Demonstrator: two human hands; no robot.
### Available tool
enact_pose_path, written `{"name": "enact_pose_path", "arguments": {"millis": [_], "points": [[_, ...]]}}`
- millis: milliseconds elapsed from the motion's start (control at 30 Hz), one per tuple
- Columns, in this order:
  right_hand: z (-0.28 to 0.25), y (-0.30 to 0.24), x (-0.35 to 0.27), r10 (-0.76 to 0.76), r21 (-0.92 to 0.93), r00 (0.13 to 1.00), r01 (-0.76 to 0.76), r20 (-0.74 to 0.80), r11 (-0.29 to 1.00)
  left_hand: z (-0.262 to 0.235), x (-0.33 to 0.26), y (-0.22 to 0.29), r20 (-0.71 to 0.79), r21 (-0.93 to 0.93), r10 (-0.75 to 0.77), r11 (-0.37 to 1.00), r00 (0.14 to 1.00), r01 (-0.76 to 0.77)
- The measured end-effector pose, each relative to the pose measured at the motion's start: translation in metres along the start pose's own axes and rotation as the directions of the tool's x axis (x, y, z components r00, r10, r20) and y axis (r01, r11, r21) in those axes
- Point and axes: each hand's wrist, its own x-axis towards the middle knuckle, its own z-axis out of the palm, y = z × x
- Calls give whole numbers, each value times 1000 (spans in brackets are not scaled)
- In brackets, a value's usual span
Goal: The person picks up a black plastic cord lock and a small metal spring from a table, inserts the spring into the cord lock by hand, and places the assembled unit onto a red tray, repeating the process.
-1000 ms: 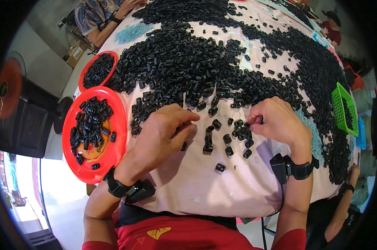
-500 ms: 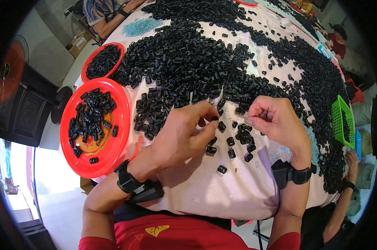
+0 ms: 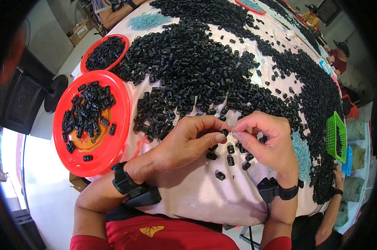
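Observation:
My left hand (image 3: 190, 139) pinches a small black plastic piece (image 3: 224, 132) between thumb and forefinger. Close against it, my right hand (image 3: 268, 139) has its thumb and forefinger pressed together at the piece's right end. What they pinch is too small to make out; only a pale speck shows at the tips. Below the hands, several loose black pieces (image 3: 230, 161) lie on the pale pink cloth (image 3: 196, 187), some partly hidden by my right hand. These are short, hollow and rounded. A big heap of the same kind (image 3: 184, 58) spreads beyond my fingers.
On the left, a red plate (image 3: 121, 139) bears black pieces; a red bowl (image 3: 85, 66) of thin black parts stands behind it. Small clear bluish pieces (image 3: 301, 156) lie in piles. A green basket (image 3: 330, 137) stands at the right edge. Other people's arms (image 3: 333, 204) reach the table.
My right hand has moved left and now meets my left hand at the black piece. The left hand has raised that piece into clearer sight. The whole view has shifted slightly.

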Motion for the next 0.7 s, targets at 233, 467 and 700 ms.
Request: {"name": "enact_pose_path", "arguments": {"millis": [233, 467, 700], "points": [[7, 0, 5, -60, -108, 998, 58, -19, 992, 2, 3, -9, -76, -73, 84, 993, 994, -90], [8, -1, 7, -103, -112, 995, 102, -9, 989, 2, 3, -5, -71, -99, 51, 993, 996, -58], [6, -6, 7, -160, -185, 987, 160, 18, 969, 1, -3, 9, -45, -131, -38, 991, 998, 31]]}}
